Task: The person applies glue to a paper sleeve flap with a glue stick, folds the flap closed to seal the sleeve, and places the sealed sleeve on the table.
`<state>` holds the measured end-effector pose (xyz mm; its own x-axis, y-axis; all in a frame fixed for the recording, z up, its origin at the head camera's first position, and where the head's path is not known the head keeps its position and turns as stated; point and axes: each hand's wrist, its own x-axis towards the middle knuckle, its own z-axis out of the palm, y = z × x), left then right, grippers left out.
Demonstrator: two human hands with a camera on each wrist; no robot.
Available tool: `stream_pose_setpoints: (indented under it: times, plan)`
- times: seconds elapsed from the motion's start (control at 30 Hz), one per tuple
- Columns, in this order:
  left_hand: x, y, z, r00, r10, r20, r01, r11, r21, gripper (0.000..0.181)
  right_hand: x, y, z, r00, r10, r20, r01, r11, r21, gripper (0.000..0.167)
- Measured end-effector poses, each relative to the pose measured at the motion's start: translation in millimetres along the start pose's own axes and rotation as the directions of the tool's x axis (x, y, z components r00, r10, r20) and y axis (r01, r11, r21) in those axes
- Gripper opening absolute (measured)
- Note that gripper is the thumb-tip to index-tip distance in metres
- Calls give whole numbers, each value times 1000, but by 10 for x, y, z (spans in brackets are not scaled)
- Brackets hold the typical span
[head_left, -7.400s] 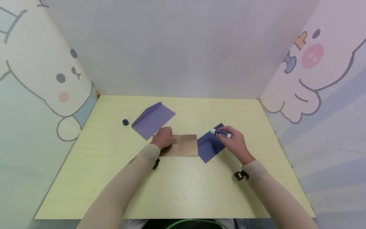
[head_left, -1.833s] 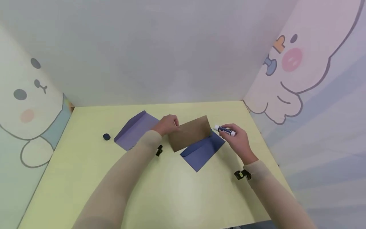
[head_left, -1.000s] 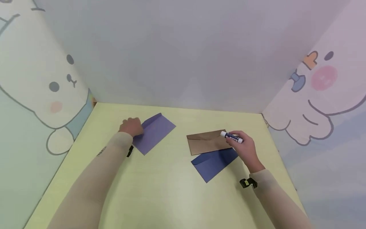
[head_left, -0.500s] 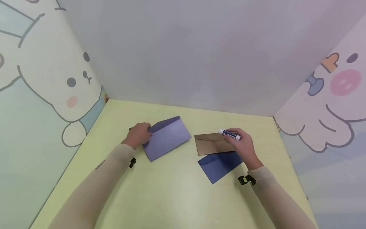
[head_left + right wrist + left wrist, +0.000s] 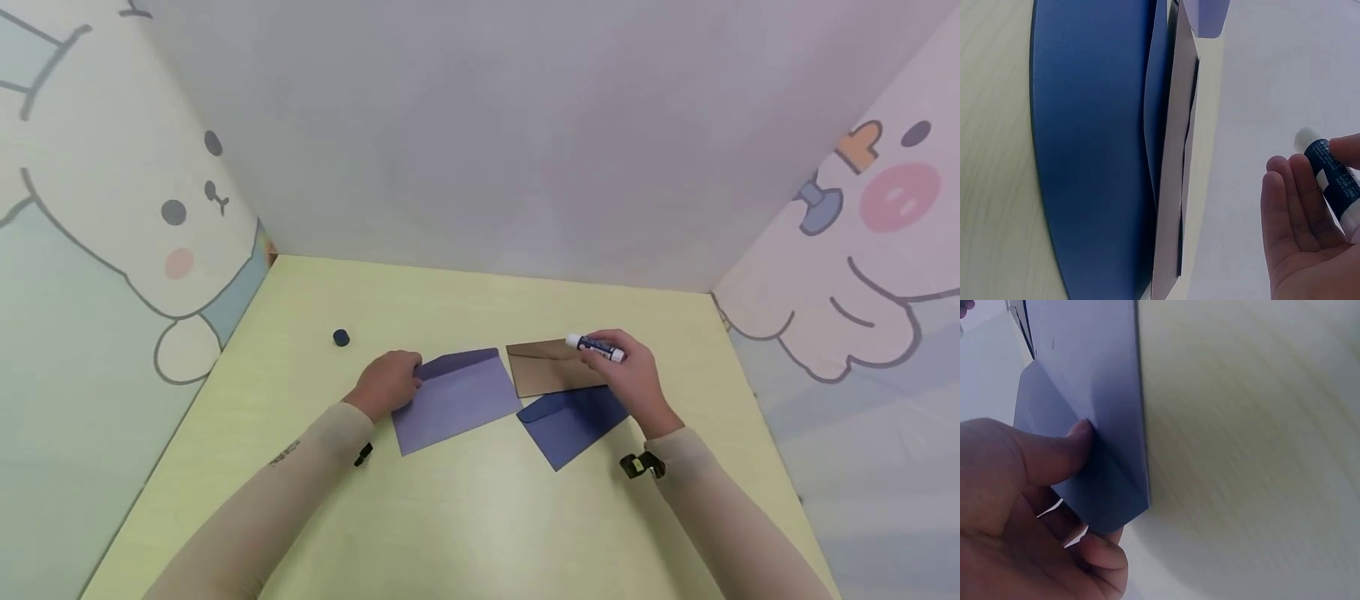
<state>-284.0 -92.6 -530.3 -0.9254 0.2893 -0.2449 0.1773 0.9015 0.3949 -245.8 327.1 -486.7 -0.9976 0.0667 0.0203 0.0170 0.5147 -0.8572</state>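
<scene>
A light purple envelope (image 5: 457,404) with its flap raised lies left of centre on the table. My left hand (image 5: 387,383) pinches its left end; in the left wrist view the thumb lies on the flap (image 5: 1054,406) and the fingers curl beneath. An uncapped glue stick (image 5: 596,348), white with a dark blue label, is held between thumb and fingers of my right hand (image 5: 630,375). That hand hovers over a brown envelope (image 5: 551,375) and a dark blue envelope (image 5: 573,425), partly covering them. In the right wrist view the glue stick's white tip (image 5: 1305,139) is bare.
A dark round cap (image 5: 341,337) stands on the table behind my left hand. The pale yellow table (image 5: 450,525) meets a grey back wall (image 5: 480,150). Side walls with cartoon animals rise at left and right.
The brown envelope was turned and set down over the blue one, then let go. My left hand reached left, took the purple envelope and drew it rightward and nearer. The right hand kept the glue stick.
</scene>
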Motion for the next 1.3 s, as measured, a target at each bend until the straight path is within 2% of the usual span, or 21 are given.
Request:
stream_pose_setpoints:
  times: [0.17, 0.27, 0.37, 0.43, 0.47, 0.57, 0.67, 0.73, 0.87, 0.97, 1.2, 1.3]
  plan:
    - [-12, 28, 24, 1000, 9, -12, -9, 999, -40, 6, -20, -10, 17, 1000, -3, 5, 3, 1000, 15, 40]
    - [-55, 49, 57, 995, 44, -92, -51, 996, -69, 9, -17, -30, 51, 1000, -2, 15, 2, 1000, 23, 39]
    - [-143, 98, 80, 972, 118, -203, -132, 990, -58, 17, -12, -56, 85, 1000, 2, 23, -3, 1000, 31, 38]
    - [-234, 135, 90, 952, 194, -237, -200, 980, 1, 18, -1, -78, 118, 1000, -1, 30, 0, 999, 32, 39]
    - [-284, 150, 102, 944, 234, -233, -232, 972, 35, 19, 7, -95, 145, 999, -4, 37, 2, 1000, 31, 39]
    - [-422, 150, 171, 928, 337, -160, -317, 938, 140, 21, 37, -158, 265, 996, -22, 81, 21, 1000, 18, 41]
    - [-502, 86, 254, 915, 391, -102, -363, 906, 216, 26, 71, -241, 525, 988, -48, 147, 44, 999, 31, 38]
    - [-516, 46, 280, 911, 403, -92, -374, 898, 231, 29, 97, -289, 761, 978, -57, 203, 53, 998, 24, 35]
    - [-505, 35, 260, 914, 399, -71, -376, 901, 218, 32, 157, -361, 1265, 948, -76, 308, 96, 994, -50, 27]
    - [-483, 55, 239, 915, 400, -56, -381, 901, 205, 29, 186, -420, 1522, 923, -101, 371, 153, 982, -112, 24]
    - [-484, 67, 213, 914, 400, -70, -380, 904, 197, 25, 214, -590, 1810, 857, -178, 483, 317, 922, -222, 12]
    - [-499, 76, 195, 914, 397, -83, -377, 906, 191, 24, 208, -642, 1881, 840, -184, 511, 353, 900, -256, 11]
